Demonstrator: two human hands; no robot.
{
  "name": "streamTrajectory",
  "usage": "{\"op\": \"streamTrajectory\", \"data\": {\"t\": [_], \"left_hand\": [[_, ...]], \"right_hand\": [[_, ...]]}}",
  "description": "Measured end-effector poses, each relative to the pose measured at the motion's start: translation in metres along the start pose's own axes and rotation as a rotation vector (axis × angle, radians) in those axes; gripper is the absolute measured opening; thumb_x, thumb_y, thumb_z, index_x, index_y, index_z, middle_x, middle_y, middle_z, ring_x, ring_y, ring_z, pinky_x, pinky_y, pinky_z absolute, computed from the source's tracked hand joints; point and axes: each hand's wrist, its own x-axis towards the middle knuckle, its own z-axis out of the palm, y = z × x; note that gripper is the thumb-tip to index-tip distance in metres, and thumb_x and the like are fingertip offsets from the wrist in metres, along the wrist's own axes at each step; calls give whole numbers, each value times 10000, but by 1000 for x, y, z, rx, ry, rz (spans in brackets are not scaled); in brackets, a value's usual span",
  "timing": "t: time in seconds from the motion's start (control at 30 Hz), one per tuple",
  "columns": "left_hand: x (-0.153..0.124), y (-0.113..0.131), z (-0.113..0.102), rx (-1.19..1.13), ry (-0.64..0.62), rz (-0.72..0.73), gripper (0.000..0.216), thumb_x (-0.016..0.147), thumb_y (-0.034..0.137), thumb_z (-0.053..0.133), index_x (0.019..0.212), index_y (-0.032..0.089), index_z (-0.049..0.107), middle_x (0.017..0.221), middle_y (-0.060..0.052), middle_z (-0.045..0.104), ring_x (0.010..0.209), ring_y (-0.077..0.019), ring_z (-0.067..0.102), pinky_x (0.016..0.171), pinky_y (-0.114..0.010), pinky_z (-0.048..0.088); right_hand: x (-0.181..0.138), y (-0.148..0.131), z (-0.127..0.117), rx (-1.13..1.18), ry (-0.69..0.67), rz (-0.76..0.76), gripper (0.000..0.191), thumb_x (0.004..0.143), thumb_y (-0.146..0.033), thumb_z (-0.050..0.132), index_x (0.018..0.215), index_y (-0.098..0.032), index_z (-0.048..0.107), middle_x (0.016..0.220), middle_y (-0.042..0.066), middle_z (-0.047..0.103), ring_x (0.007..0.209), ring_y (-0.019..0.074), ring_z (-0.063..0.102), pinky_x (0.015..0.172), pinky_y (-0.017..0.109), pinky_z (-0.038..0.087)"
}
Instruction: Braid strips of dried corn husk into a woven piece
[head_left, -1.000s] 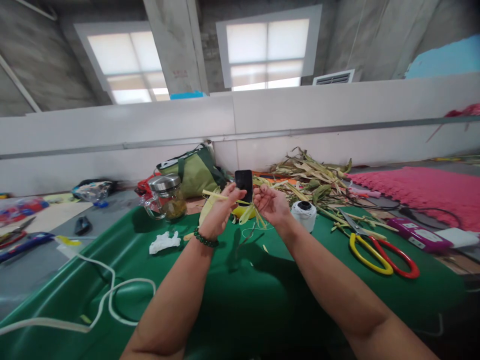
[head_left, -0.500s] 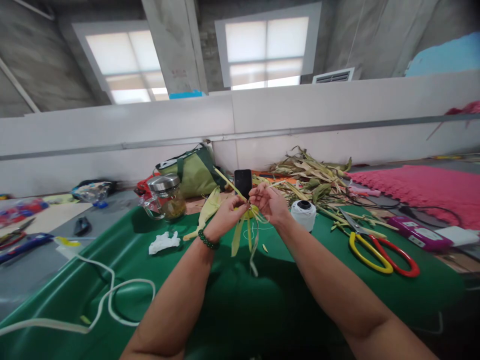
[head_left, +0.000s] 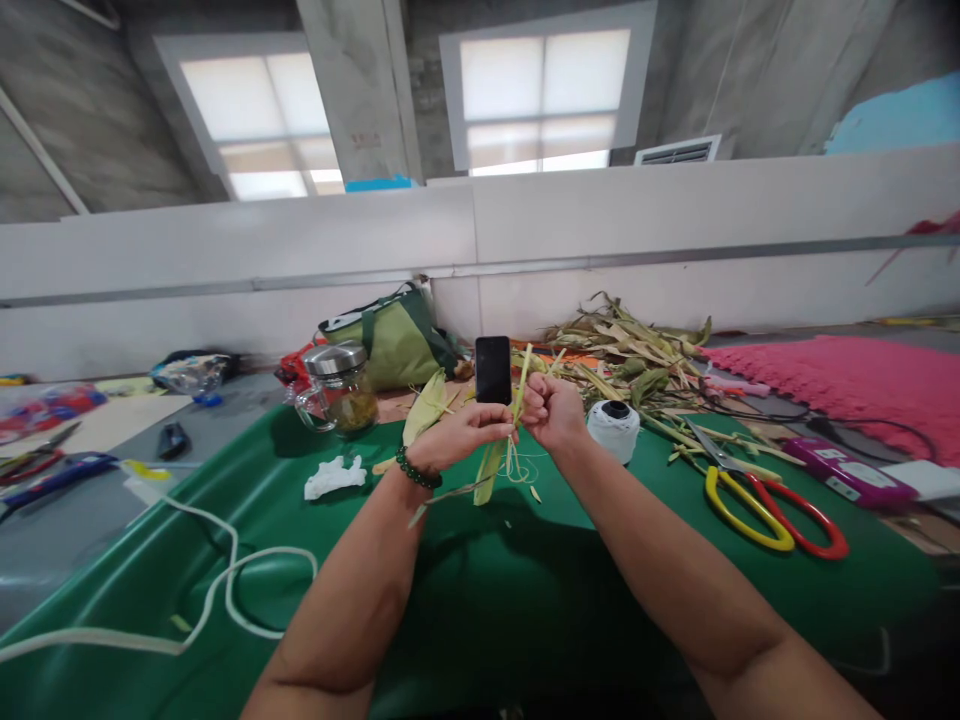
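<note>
Above the green mat (head_left: pixel 480 620), my left hand (head_left: pixel 469 435) is closed on a small bundle of pale green corn husk (head_left: pixel 489 473). One narrow strip pokes up past the thumb; a wide piece hangs below, and a thin twisted strand trails left across the wrist. Close by on the right, my right hand (head_left: pixel 553 410) makes a fist, and its contents are hidden. Fine white thread (head_left: pixel 519 470) loops beneath the two hands. The white thread spool (head_left: pixel 613 432) stands just right of my right hand. Behind my left hand lies a broad husk leaf (head_left: pixel 425 405).
A dark phone (head_left: pixel 493 370) stands upright behind the hands. Scissors (head_left: pixel 750 495) with yellow and red handles lie right, near a purple box (head_left: pixel 847 470). Husks (head_left: pixel 630 350) are heaped behind. Left are a glass jar (head_left: pixel 349 395), crumpled white tissue (head_left: pixel 335 478) and a white cord (head_left: pixel 225 570).
The husk bundle has turned: its upper strip, slanting left before, now points up and slightly right. A dangling strand has swung left. My right hand has closed into a tighter fist.
</note>
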Motion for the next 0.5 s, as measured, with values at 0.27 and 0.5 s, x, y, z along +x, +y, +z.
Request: {"op": "streamTrajectory", "data": {"t": [0.27,0.5], "left_hand": [[2,-4,-2,-26,-72,-3,222,759,391,654,730,171,641,757,-24,622,766,-159,541,755,-276,429],[7,-11,4,-175,100,-72,182,724,347,644,683,202,542,703,1,651,709,-157,571,707,-280,442]], "right_hand": [[1,-1,3,-5,45,25,236,617,-133,446,506,-211,252,371,-80,239,290,49,160,286,147,162],[6,3,-1,-75,61,-129,163,570,-138,462,484,-203,340,371,-66,331,311,43,208,304,141,199]]}}
